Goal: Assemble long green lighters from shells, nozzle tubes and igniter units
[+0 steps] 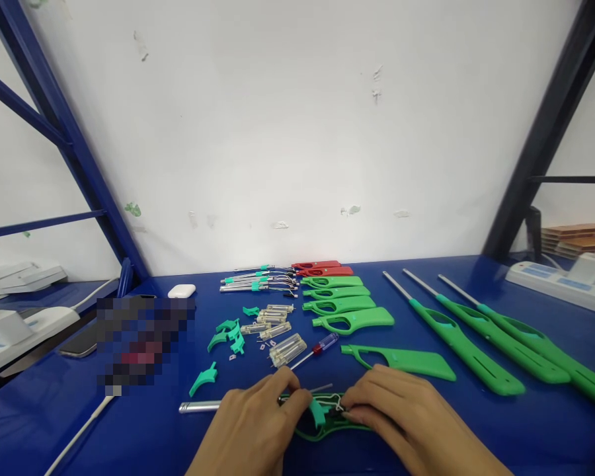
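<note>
An opened green lighter half-shell [322,433] lies at the table's front, wires and small parts inside. A silver metal lighter tube [198,406] sticks out to its left, and a teal trigger [318,412] sits in the shell. My left hand [258,420] is closed over the joint of tube and shell, thumb and index finger beside the trigger; its exact grip is partly hidden. My right hand [406,413] pinches a small black part [338,410] with a white wire [335,399] inside the shell. Just behind lies a green shell half [406,362].
Behind my hands lie a screwdriver [322,345], clear fuel tanks [286,350], teal triggers [228,336] and metal tubes with wires [248,283]. Green shells [352,320] and red shells [327,271] are lined up further back. Assembled green lighters [469,350] lie right; a phone [84,337] lies left.
</note>
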Motion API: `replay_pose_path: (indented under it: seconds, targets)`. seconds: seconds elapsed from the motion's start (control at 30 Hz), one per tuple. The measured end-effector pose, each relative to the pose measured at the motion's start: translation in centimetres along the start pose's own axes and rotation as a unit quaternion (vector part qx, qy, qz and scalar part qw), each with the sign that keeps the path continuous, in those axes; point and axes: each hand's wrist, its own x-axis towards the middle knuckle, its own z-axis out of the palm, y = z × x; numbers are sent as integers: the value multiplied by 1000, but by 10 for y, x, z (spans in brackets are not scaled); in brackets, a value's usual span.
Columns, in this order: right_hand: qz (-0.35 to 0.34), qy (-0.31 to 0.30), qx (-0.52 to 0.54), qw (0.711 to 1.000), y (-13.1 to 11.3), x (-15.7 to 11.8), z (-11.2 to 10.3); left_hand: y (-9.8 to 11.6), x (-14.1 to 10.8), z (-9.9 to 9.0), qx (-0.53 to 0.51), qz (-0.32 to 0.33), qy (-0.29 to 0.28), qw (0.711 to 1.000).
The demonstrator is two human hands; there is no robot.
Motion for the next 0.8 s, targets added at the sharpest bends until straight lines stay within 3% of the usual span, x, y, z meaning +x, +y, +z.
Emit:
replay_pose_path:
  seconds: [0.8]
  targets:
    - [24, 10, 25, 999, -4, 0, 0, -3, -1, 10, 4, 15, 17, 1000]
